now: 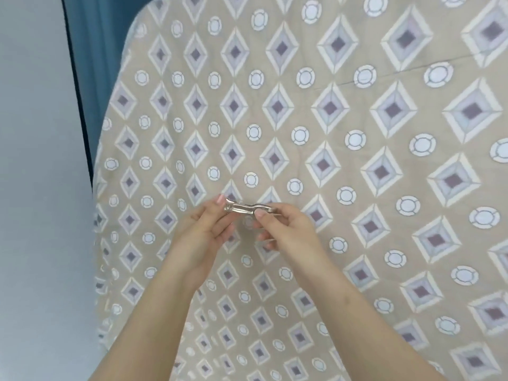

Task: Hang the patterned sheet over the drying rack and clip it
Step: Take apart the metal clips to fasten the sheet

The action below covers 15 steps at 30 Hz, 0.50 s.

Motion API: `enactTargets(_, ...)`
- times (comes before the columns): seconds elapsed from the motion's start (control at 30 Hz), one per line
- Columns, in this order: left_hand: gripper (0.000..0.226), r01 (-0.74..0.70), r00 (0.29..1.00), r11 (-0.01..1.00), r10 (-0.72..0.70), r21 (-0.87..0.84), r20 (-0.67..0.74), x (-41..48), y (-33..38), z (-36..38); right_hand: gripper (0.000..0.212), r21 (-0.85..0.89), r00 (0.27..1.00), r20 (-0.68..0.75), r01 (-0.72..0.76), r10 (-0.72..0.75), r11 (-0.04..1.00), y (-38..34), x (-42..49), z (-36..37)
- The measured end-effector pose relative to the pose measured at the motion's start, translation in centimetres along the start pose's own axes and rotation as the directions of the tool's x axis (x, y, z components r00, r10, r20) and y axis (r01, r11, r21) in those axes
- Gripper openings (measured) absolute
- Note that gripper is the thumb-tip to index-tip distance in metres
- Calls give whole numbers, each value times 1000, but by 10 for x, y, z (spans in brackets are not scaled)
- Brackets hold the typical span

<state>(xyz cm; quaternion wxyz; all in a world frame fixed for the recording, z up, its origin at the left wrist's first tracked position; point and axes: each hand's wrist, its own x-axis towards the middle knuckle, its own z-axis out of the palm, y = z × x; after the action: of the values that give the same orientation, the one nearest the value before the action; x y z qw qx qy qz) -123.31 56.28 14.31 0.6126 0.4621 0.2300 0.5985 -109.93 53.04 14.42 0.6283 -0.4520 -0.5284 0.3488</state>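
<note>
The patterned sheet (343,149), beige with purple diamonds and white circles, fills most of the view and hangs spread out; the drying rack under it is hidden. In front of it both hands hold a small silver metal clip (246,208) lying level. My left hand (204,229) pinches the clip's left end between thumb and fingers. My right hand (286,228) pinches its right end. The clip is held just in front of the cloth, and whether it touches the sheet is unclear.
A blue curtain (90,50) hangs behind the sheet's left edge. A pale grey-white wall or panel (35,188) takes up the left side of the view. The sheet's left edge runs down near x 350.
</note>
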Motion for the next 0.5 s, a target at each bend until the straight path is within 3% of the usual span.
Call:
enactTargets(0.3,20,-146,989,989,146,-13,-34,54,57,-19,4,18,990,67,122,-123,992,-29,61,51)
enactTargets(0.5,24,-255,966,964,257,-71,22,98,107,-35,4,-118,969,59,246,-240,962,-65,106,83)
